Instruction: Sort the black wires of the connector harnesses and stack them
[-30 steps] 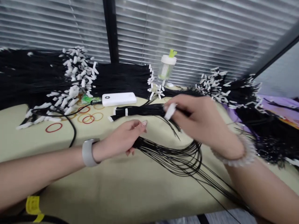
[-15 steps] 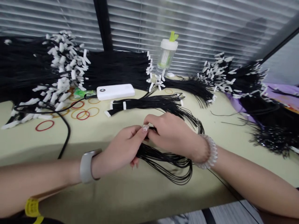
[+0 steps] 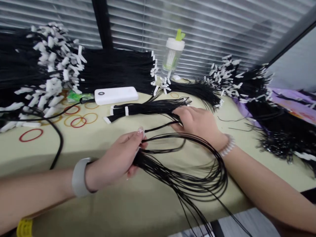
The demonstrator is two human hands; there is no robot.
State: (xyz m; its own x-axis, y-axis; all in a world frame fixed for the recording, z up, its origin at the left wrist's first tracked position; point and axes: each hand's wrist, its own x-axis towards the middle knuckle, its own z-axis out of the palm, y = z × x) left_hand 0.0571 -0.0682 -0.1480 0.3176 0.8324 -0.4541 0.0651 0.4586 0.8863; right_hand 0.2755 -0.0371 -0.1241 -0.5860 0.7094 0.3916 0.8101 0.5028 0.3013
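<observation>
My left hand (image 3: 118, 158) is closed round a bunch of thin black cords (image 3: 187, 177) that loop out to the right over the beige table (image 3: 103, 204). My right hand (image 3: 197, 121) pinches one black cord (image 3: 160, 126) and holds it stretched leftward, its free end close to my left thumb. Just beyond my right hand lies a small bundle of black cords with white tags (image 3: 145, 108).
Big heaps of tagged black cords lie at the left (image 3: 44, 75), back (image 3: 118, 70) and right (image 3: 259, 98). A white power bank (image 3: 116, 95), several rubber bands (image 3: 76, 120), a black cable (image 3: 58, 138) and a clear bottle with green lid (image 3: 171, 56) stand near the blinds.
My right hand has moved away from my left hand, up and to the right, drawing one cord out of the bunch. The loop of cords has spread wider.
</observation>
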